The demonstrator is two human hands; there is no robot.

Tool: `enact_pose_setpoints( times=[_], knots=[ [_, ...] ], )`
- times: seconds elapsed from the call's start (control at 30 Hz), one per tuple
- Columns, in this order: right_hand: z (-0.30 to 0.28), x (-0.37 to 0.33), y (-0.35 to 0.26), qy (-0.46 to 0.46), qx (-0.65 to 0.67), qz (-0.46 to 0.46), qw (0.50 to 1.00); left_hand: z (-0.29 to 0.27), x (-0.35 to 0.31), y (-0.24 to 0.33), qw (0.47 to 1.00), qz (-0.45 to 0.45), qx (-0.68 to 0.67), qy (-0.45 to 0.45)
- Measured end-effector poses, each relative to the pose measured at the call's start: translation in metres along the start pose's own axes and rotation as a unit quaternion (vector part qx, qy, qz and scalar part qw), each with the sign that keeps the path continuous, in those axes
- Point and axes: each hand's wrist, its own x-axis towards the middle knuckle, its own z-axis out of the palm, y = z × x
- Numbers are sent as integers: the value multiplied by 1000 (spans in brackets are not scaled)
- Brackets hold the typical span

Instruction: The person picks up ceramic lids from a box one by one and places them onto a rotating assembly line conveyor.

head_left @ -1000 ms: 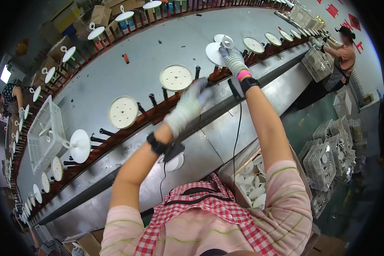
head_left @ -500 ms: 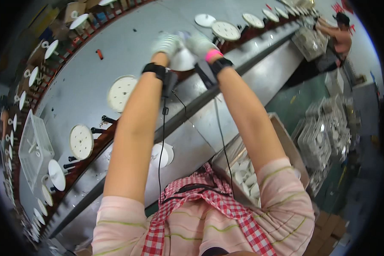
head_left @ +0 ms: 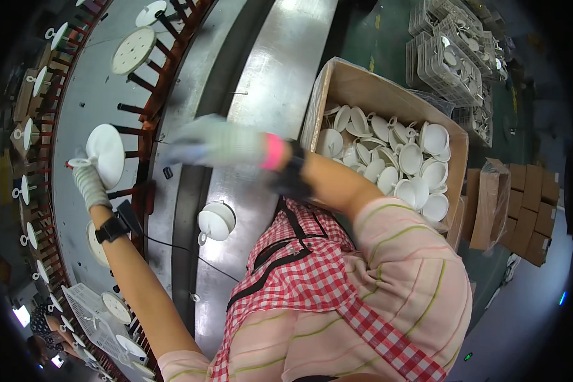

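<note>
At the left, my gloved left hand is closed at the ring end of a white round disc, which stands on edge beside the dark pegs of the rack. My right hand, in a pale glove with a pink band at the wrist, is smeared by motion over the metal edge. Its fingers do not show clearly. A short stack of white discs with a ring lies on the metal ledge below it.
A large cardboard box of white ringed discs stands at my right. Clear plastic crates of similar parts are stacked behind it. Dark pegs stick out along the rack, some carrying perforated cream discs. A white basket sits lower left.
My view has turned toward the right, bringing the cardboard box fully into sight. My hands, close together before, are now apart: the left at the white disc, the right drawn back toward the box.
</note>
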Motion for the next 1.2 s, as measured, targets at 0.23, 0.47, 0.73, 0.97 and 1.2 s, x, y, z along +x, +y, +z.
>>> enact_pose_setpoints(
  times=[0.23, 0.47, 0.73, 0.97, 1.2],
  knots=[
    [-173, -272, 210, 478, -198, 411, 750, 69, -85, 94, 969, 1, 66, 237],
    [-260, -400, 369, -19, -629, 450, 633, 138, -108, 137, 960, -10, 63, 273],
    [-241, -318, 199, 273, -421, 389, 772, 34, -146, 128, 954, -78, 48, 286],
    [-115, -226, -92, 557, 22, 156, 815, 21, -270, 197, 962, 159, -208, -71],
    [39, -83, -196, 244, 16, 87, 966, -81, -290, 221, 772, -8, -587, -241]
  ],
)
